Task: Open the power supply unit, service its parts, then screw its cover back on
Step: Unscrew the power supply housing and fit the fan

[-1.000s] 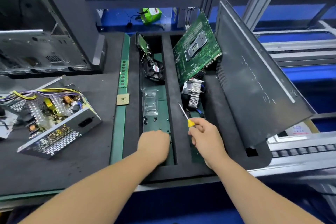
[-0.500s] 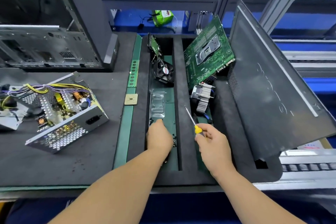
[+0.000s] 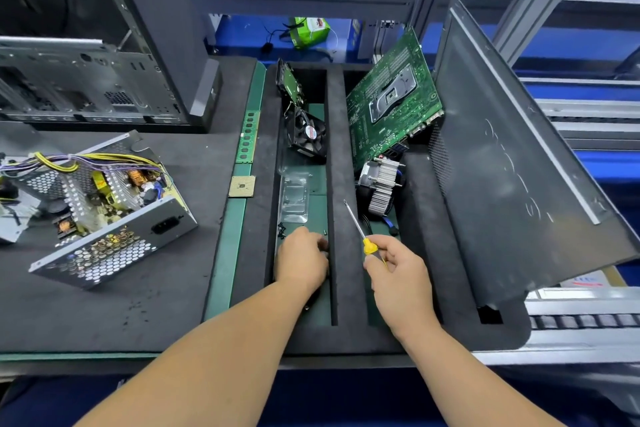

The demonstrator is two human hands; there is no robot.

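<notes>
The power supply unit [image 3: 104, 215] lies open on the black mat at the left, its circuit board, coils and yellow and purple wires exposed. My left hand [image 3: 302, 258] rests knuckles up in the middle slot of the foam tray [image 3: 337, 191], fingers curled over the small black screws [image 3: 282, 230]; whether it holds one is hidden. My right hand [image 3: 398, 270] grips a yellow-handled screwdriver [image 3: 360, 230], its shaft pointing up and left over the foam divider.
In the tray lie a black fan [image 3: 308, 133], a clear plastic CPU holder [image 3: 294, 199], a heatsink cooler [image 3: 379, 184] and a leaning green motherboard [image 3: 391, 104]. A dark case side panel [image 3: 519, 163] leans at the right. A CPU chip [image 3: 242, 186], RAM stick [image 3: 248, 137] and PC case [image 3: 90, 87] are left.
My left hand has moved forward along the slot to the loose screws. My right hand and the screwdriver hold roughly the same place; the view has shifted slightly.
</notes>
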